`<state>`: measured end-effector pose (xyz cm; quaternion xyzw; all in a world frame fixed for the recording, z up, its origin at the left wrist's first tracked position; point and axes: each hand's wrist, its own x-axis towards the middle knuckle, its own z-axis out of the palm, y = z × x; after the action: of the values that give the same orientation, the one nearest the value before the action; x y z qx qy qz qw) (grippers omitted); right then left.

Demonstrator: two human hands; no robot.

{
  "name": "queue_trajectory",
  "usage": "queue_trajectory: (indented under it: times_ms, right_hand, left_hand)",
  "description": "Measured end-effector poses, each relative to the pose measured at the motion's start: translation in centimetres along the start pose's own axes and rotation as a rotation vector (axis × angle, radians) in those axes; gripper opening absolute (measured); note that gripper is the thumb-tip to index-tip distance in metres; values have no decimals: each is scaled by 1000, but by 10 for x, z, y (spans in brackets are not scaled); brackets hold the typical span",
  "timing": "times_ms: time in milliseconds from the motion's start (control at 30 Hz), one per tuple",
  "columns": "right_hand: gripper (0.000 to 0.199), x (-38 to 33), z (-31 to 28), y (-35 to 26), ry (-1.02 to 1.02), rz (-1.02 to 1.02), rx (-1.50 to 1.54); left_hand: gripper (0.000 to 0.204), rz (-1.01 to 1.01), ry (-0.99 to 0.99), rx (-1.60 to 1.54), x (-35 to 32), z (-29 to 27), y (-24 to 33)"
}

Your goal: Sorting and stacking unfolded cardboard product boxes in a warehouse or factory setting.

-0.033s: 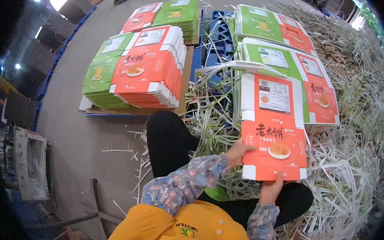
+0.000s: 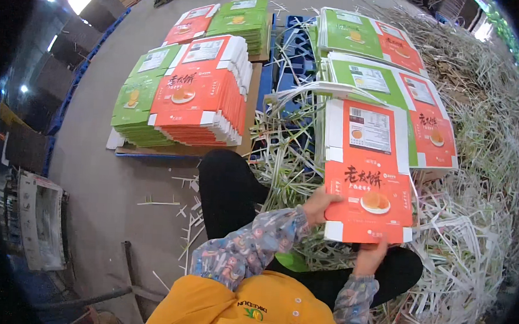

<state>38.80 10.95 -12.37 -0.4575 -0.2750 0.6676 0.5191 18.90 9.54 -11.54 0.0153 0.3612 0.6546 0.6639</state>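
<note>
Grey concrete floor (image 2: 111, 195), shredded paper strips (image 2: 479, 232) heaped at right. Stacked flat cartons (image 2: 198, 94) upper centre. Orange flat carton (image 2: 369, 173) centre-right, pinched at lower edge by left hand (image 2: 319, 205) and right hand (image 2: 372, 255), fingers closed.

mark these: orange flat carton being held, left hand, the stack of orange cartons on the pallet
orange flat carton (image 2: 369, 168), head view, middle of its printed face.
left hand (image 2: 319, 205), head view, back of the hand at the carton's left lower edge.
stack of orange cartons (image 2: 195, 94), head view, top sheet's centre.

Flat orange carton blank (image 2: 369, 173), face up, atop paper strips.
</note>
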Motion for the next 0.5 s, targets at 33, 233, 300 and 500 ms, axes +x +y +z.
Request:
queue_trajectory:
  times_ms: [33,233,300,500]
  right_hand:
    - [32,8,-4,-6,44,-16,162]
    - [29,15,-15,-37,173,-300,-196]
    - [28,22,-23,-28,217,-325,-252]
    - [31,43,-46,-5,256,-442,-567]
  left_hand:
    - [38,8,16,-1,0,-6,4]
    - [39,-2,-21,77,-2,-30,21]
    - [41,66,-116,84,4,-40,14]
    - [40,40,-110,89,8,-55,20]
